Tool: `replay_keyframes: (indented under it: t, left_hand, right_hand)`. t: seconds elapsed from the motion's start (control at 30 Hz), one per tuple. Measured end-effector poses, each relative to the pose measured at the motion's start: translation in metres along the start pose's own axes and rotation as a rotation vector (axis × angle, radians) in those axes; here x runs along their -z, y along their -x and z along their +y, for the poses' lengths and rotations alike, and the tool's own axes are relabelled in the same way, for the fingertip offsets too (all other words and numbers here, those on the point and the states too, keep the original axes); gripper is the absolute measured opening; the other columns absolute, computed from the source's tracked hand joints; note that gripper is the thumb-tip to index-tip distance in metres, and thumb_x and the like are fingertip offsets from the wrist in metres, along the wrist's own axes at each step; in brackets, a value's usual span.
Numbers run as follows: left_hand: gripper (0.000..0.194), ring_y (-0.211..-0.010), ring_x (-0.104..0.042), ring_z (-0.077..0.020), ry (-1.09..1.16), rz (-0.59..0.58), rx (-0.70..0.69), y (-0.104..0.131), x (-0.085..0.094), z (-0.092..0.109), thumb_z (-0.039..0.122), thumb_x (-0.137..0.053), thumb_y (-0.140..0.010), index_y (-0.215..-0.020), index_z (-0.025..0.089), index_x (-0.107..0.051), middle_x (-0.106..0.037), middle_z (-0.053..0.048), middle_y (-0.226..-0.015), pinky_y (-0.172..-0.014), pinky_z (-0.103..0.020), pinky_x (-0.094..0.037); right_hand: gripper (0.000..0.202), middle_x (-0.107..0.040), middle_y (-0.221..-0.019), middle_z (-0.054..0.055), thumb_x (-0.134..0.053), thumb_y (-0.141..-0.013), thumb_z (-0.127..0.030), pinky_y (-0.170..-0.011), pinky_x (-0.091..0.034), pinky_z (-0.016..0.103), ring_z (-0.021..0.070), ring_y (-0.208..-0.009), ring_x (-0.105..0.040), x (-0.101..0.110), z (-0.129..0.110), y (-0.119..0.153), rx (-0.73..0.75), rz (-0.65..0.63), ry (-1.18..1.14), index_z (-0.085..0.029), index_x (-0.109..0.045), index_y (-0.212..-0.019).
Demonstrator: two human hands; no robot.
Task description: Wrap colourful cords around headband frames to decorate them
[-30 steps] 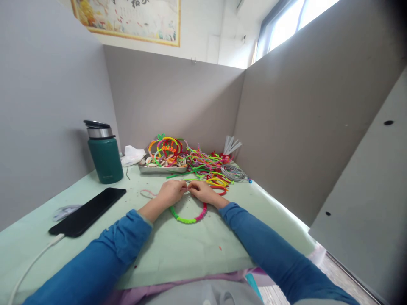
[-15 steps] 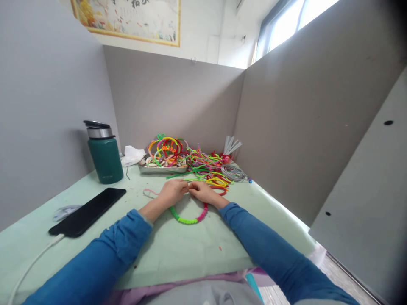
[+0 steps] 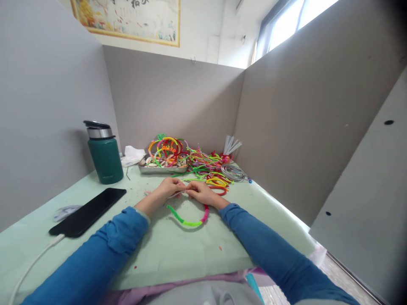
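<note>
My left hand (image 3: 168, 190) and my right hand (image 3: 202, 193) meet fingertip to fingertip above the table, both pinching. Between them runs a thin pale pipe cleaner (image 3: 177, 194), its far part passing behind my left hand. From under my right hand curves a band wrapped in pipe cleaner (image 3: 190, 224), pink at the right, then yellow-green and darker green. Its green end lies free below my left wrist; the upper end is hidden by my right hand. A red pipe-cleaner loop (image 3: 221, 191) lies beside my right wrist.
Behind my hands stand a metal tray (image 3: 163, 170) with colourful hoops and a heap of pipe cleaners (image 3: 206, 161). Coiled grey wire (image 3: 234, 173) lies at the right. At the left are a green bottle (image 3: 105, 159) and a phone (image 3: 89, 212) on a cable. Grey partitions (image 3: 174, 93) enclose the table.
My left hand has moved slightly left and up, off the band, whose green end now shows free. The pale strand now shows between the fingers. My right hand has barely moved.
</note>
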State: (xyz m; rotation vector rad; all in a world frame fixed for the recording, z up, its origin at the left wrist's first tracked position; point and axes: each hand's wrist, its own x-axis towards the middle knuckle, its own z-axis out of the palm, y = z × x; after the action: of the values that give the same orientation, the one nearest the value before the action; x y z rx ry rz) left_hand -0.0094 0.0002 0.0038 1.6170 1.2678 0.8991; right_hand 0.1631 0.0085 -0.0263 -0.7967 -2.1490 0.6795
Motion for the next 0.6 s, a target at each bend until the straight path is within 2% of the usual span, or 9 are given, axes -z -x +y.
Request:
replay_keyframes:
  t: [0.13,0.27,0.43,0.53,0.6]
  left_hand:
    - [0.024,-0.042,-0.043,-0.0078,0.121,0.003,0.096,0.009,0.0,0.007,0.032,-0.07,-0.058,-0.064,0.012,-0.058,-0.051,0.001,-0.047,-0.041,-0.021,-0.027]
    - [0.018,-0.048,-0.049,-0.0076,0.276,0.002,0.133,0.006,0.001,0.004,0.021,-0.072,-0.056,-0.065,0.011,-0.059,-0.056,0.0,-0.056,-0.047,-0.02,-0.037]
    - [0.019,-0.054,-0.055,-0.0089,0.44,-0.083,0.176,-0.003,0.003,-0.004,0.018,-0.073,-0.058,-0.07,0.012,-0.059,-0.059,-0.002,-0.063,-0.054,-0.021,-0.045]
    - [0.021,-0.051,-0.054,-0.0089,0.46,-0.135,0.194,-0.007,0.004,-0.007,0.019,-0.072,-0.059,-0.074,0.013,-0.059,-0.06,-0.002,-0.065,-0.05,-0.021,-0.044]
    - [0.023,-0.045,-0.049,-0.0071,0.439,-0.144,0.189,-0.007,0.004,-0.008,0.021,-0.072,-0.058,-0.075,0.013,-0.058,-0.058,-0.001,-0.061,-0.042,-0.019,-0.038]
  right_hand:
    - [0.013,-0.057,-0.065,-0.001,-0.05,-0.082,-0.027,-0.054,-0.035,0.02,0.0096,-0.057,-0.048,0.001,-0.001,0.001,0.021,0.005,-0.002,-0.016,-0.055,-0.08]
    - [0.013,-0.057,-0.067,0.0,-0.049,-0.083,-0.028,-0.054,-0.036,0.021,0.0096,-0.058,-0.049,0.002,-0.004,0.002,0.022,0.02,-0.065,-0.016,-0.054,-0.085]
    - [0.014,-0.056,-0.067,-0.001,-0.05,-0.083,-0.027,-0.054,-0.036,0.021,0.009,-0.056,-0.048,0.002,-0.008,0.001,0.044,0.061,-0.151,-0.016,-0.054,-0.09]
    - [0.015,-0.055,-0.067,-0.001,-0.05,-0.083,-0.027,-0.054,-0.035,0.021,0.0092,-0.057,-0.047,0.003,-0.008,0.001,0.048,0.074,-0.174,-0.016,-0.055,-0.09]
    - [0.015,-0.054,-0.066,-0.001,-0.049,-0.083,-0.027,-0.052,-0.034,0.02,0.0086,-0.054,-0.044,0.004,-0.007,0.0,0.03,0.081,-0.175,-0.016,-0.056,-0.091]
